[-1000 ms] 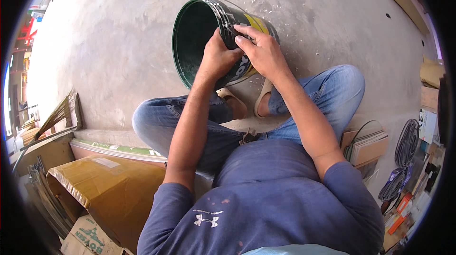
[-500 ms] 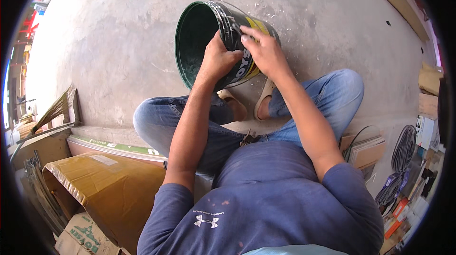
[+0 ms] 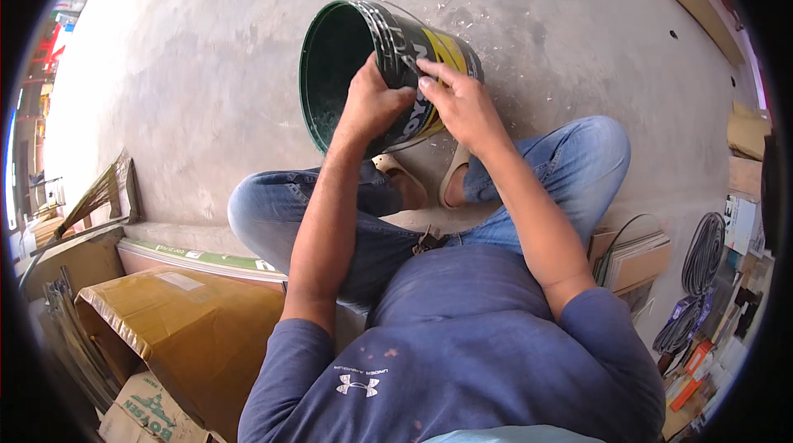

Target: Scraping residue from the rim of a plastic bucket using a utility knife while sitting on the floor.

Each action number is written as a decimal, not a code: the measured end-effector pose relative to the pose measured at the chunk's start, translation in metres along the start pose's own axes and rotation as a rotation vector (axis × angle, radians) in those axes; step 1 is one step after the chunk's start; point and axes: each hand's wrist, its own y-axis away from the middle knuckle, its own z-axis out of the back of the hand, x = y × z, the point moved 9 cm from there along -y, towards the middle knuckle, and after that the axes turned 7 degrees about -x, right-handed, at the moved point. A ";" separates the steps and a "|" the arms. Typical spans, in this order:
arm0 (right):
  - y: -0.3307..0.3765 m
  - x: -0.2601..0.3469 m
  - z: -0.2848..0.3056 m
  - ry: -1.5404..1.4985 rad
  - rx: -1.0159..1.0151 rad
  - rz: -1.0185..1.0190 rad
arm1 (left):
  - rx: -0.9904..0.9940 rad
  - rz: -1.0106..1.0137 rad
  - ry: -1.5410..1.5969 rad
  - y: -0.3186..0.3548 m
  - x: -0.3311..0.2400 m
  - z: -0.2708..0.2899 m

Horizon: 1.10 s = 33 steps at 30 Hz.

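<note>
A dark green paint bucket (image 3: 330, 80) with a yellow band lies tilted on its side, its mouth facing left. My left hand (image 3: 374, 106) is closed on the bucket's wall by the rim, the thumb on the outside; some of its fingers are hidden. The right hand (image 3: 462, 104) is closed around a thin dark tool (image 3: 410, 63) pressed to the ribbed outer wall just below the rim. What kind of tool it is does not show clearly. White smears streak the ribs. A wire handle (image 3: 388, 2) hangs around the bucket.
Pale flakes (image 3: 504, 121) are scattered on the concrete floor (image 3: 215, 71) beside the bucket. My knees flank it. At lower left are a brown cardboard box (image 3: 182, 319) and a broom (image 3: 99, 195). Coiled black hose or cable (image 3: 704, 253) and stacked boards (image 3: 636, 261) are at right.
The bucket has shifted slightly left, turned a little with both hands on it. The right hand and its dark tool have moved slightly down along the ribs.
</note>
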 end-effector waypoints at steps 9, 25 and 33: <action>-0.048 -0.024 -0.003 -0.141 0.029 -0.282 | 0.027 -0.022 -0.014 0.001 0.002 -0.007; -0.012 -0.031 -0.014 -0.244 -0.012 -0.132 | -0.068 0.067 -0.016 -0.014 0.004 0.016; -0.024 0.037 -0.008 0.365 -0.028 0.100 | -0.061 0.052 0.027 -0.012 0.011 0.014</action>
